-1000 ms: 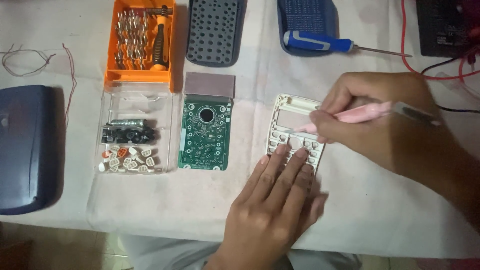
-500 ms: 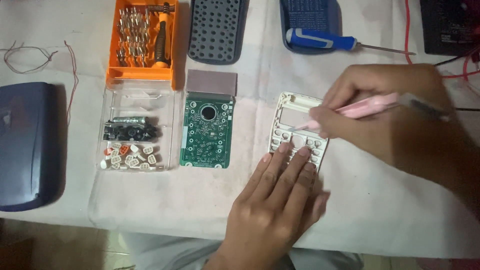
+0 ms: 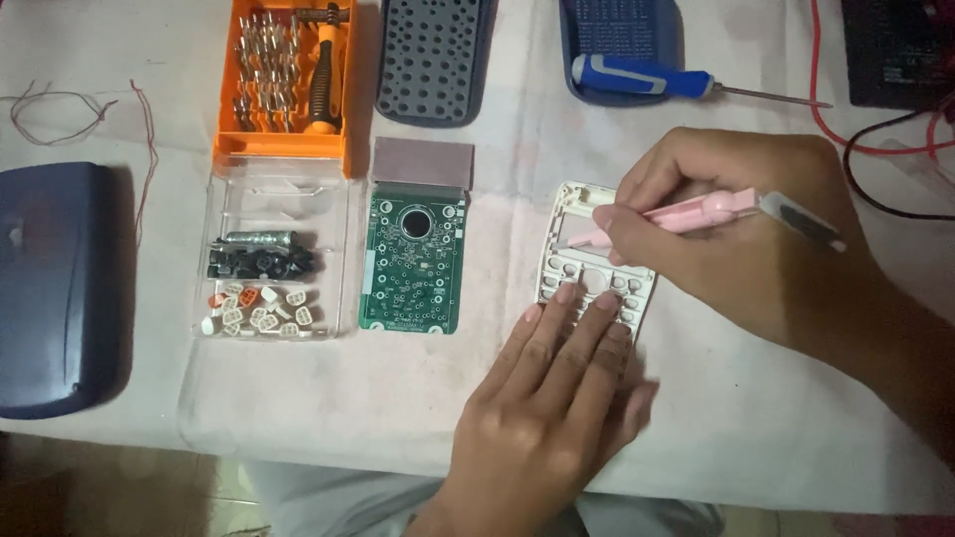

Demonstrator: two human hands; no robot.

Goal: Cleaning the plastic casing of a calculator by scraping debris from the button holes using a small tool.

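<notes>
Pressing flat left hand (image 3: 557,398) on white keypad frame (image 3: 567,254), right hand (image 3: 726,234) pinching pink tool (image 3: 706,211)

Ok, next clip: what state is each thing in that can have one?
white keypad frame: lying flat, keys out, pinned by the left hand
pink tool: gripped in the right hand, tip on the frame
green circuit board: bare, out of its case
orange bit case: open, driver inside
clear tray: open, holding small loose keys
blue screwdriver: lying unused
</notes>
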